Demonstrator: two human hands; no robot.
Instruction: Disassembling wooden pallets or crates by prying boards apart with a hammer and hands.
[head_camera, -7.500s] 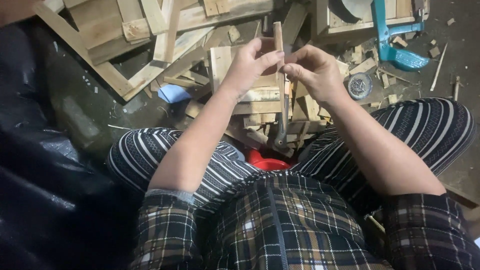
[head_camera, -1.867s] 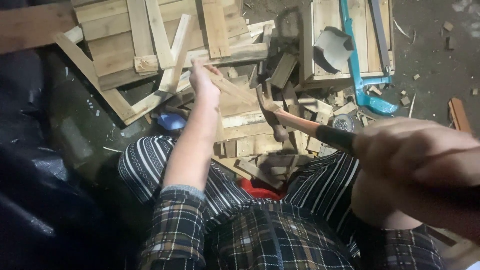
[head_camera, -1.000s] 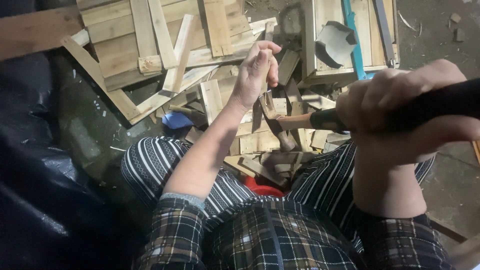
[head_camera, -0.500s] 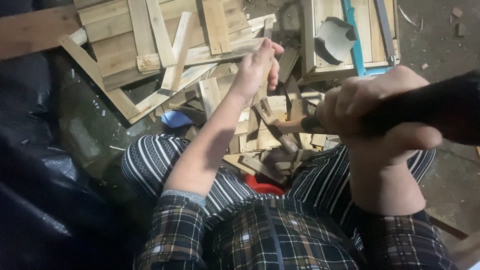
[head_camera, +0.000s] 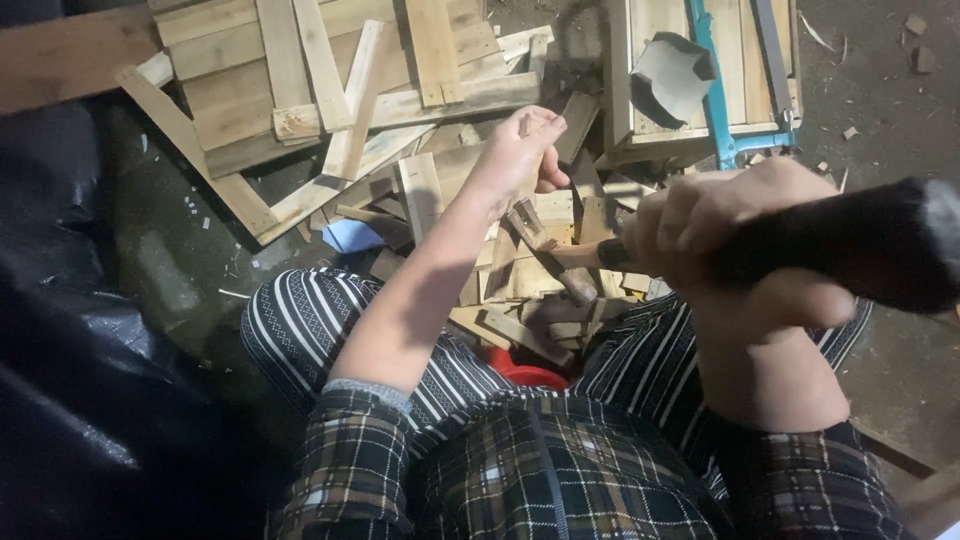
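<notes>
1. Sitting over a heap of scrap wood (head_camera: 420, 190), the person's left hand (head_camera: 515, 150) pinches a small wooden stick (head_camera: 527, 215) upright, fingers closed round its top.
2. Right hand (head_camera: 735, 250) is wrapped tight on a dark-handled hammer (head_camera: 880, 250), whose long axis runs toward the stick.
3. Stick stands ahead-left of the hammer hand, left hand nearest.

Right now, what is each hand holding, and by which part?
The right hand grips a hammer by the black end of its handle. The left hand steadies a thin upright wood strip near its top, pinched in its fingers.
</notes>
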